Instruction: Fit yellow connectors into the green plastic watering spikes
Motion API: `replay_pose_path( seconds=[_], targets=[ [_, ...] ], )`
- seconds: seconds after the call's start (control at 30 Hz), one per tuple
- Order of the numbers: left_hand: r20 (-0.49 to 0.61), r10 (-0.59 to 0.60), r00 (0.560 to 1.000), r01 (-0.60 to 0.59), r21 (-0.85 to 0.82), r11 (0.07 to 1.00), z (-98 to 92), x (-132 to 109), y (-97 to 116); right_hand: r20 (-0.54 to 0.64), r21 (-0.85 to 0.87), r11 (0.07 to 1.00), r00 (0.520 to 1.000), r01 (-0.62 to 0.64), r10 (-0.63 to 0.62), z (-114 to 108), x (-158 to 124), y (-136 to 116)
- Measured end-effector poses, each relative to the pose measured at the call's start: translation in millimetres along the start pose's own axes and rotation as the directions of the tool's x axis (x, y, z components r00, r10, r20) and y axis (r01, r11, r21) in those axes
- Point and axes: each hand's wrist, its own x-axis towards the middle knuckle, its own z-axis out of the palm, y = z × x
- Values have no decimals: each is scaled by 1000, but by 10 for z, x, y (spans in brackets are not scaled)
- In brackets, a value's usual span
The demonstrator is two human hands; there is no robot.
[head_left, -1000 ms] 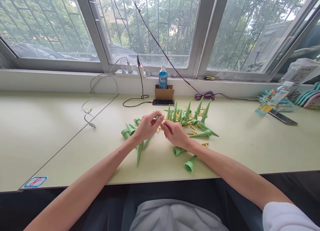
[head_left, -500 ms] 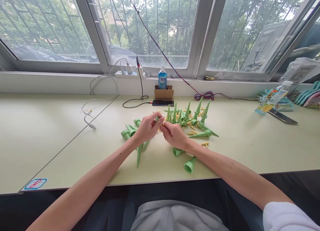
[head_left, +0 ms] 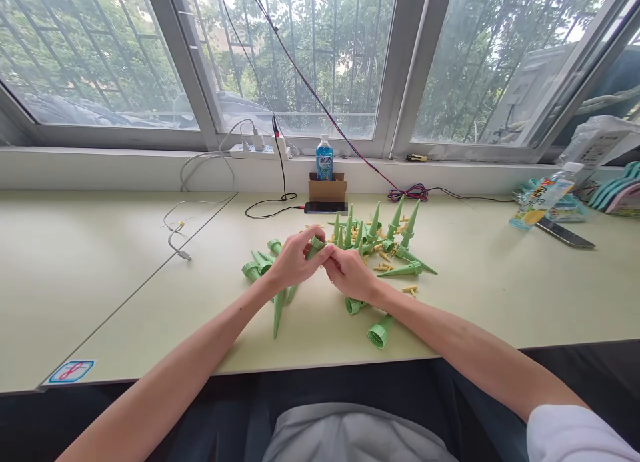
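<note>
Cupping a green spike (head_left: 315, 247), my left hand (head_left: 297, 255) curls its fingers partway around the wide collar, the thumb brought across toward the right; the grip is closed on the piece, and the collar's mouth shows between thumb and fingers. My right hand (head_left: 350, 270) meets it from the right, fingers bunched near the left thumb; the tips are hidden at the contact, so I cannot tell how tightly they close or whether they pinch a small part.

The held spike is above the middle of the table (head_left: 490, 282), between two groups of like pieces. To the left lie loose spikes (head_left: 278, 312), tips pointing various ways; to the far right stand upright spikes (head_left: 375, 223), with yellow pegs (head_left: 410, 290) scattered among and just beyond them. A collared spike (head_left: 378, 335) lies at the near right, its threaded mouth facing me.

For sound technique, I judge that the left hand should serve as the clamp and the right as the fine tool. The collar is best braced against the palm without squeezing its rim, both thumbs close together for support, and any pressure from the right fingertips directed straight and gently, since a skewed push could make a small part slip.
</note>
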Motion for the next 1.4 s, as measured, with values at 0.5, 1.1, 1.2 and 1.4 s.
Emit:
replay_pose_path(
  seconds=[0.5, 1.1, 1.2, 1.4],
  targets=[
    [9, -63, 998, 61, 99, 993, 0, 2, 45, -26, 15, 1000, 999, 18, -18, -4, 11, -11],
    [24, -49, 998, 47, 103, 994, 23, 11, 57, -80, -32, 997, 994, 66, -68, 17, 17, 43],
    [26, -53, 998, 51, 96, 994, 26, 8, 51, -76, -33, 997, 995, 66, -68, 15, 15, 36],
    [28, -55, 998, 53, 77, 996, 26, 8, 44, -78, -42, 997, 995, 65, -68, 13, 19, 37]
  ],
)
